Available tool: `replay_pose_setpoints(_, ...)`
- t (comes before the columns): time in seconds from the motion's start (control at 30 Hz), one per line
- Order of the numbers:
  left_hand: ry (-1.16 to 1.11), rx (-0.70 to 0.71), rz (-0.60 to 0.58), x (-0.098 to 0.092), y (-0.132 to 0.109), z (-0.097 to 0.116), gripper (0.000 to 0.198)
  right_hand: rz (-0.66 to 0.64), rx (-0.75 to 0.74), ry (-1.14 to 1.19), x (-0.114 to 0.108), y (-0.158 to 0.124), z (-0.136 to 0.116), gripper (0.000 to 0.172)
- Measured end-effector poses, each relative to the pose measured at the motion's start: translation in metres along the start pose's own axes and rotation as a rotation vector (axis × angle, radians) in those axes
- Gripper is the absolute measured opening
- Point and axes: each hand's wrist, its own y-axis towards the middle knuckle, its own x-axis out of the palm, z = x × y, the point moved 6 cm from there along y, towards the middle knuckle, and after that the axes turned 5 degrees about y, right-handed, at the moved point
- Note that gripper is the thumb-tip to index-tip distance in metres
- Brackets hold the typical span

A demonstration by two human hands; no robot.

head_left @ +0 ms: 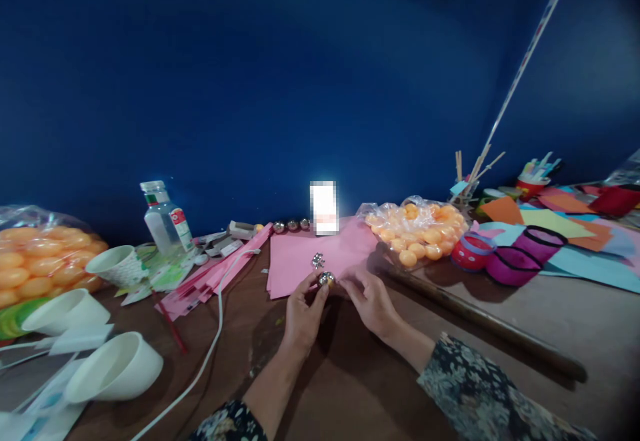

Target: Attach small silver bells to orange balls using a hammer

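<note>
A shiny silver ball (326, 279) is pinched between the thumb and fingers of my left hand (304, 311), just above the near edge of the pink paper sheets (295, 264). Close on its right, my right hand (371, 298) has thumb and fingertips pressed together; whatever sits between them is too small to make out. A little pile of silver bits (318, 260) lies on the pink paper, just beyond the ball. Several more silver balls (292, 226) stand in a row at the paper's far left.
Bags of orange balls (425, 231) lie at both sides. On the left are white cups (117, 368), a glass bottle (163, 218), pink strips (210, 281) and a white cable (220, 308). A wooden rod (485, 314), purple cups (515, 264) and coloured paper are on the right.
</note>
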Motion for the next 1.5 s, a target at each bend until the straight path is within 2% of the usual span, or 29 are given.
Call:
replay_pose_setpoints(0.13, -0.002, 0.007, -0.022, 0.001, 0.0, 0.0, 0.045, -0.032, 0.039, 0.104, 0.005, 0.001, 0.007, 0.009)
replay_pose_setpoints(0.3, 0.013, 0.023, -0.02, 0.002, -0.001, 0.001, 0.045, -0.057, 0.172, 0.237, 0.009, 0.003, 0.014, 0.017)
replay_pose_setpoints(0.5, 0.048, 0.04, -0.037, 0.002, -0.001, 0.002, 0.043, -0.045, 0.278, 0.275, 0.008, 0.001, 0.019, 0.022)
replay_pose_setpoints(0.87, 0.04, 0.042, -0.029, 0.003, -0.002, 0.002, 0.041, -0.076, 0.256, 0.285, 0.01, 0.001, 0.02, 0.022)
replay_pose_setpoints(1.17, 0.019, 0.042, -0.016, 0.003, -0.002, 0.006, 0.042, -0.124, 0.282, 0.402, 0.012, 0.003, 0.015, 0.024)
replay_pose_setpoints(1.5, 0.032, 0.048, -0.014, 0.003, -0.002, 0.005, 0.04, -0.107, 0.271, 0.333, 0.009, 0.002, 0.017, 0.02)
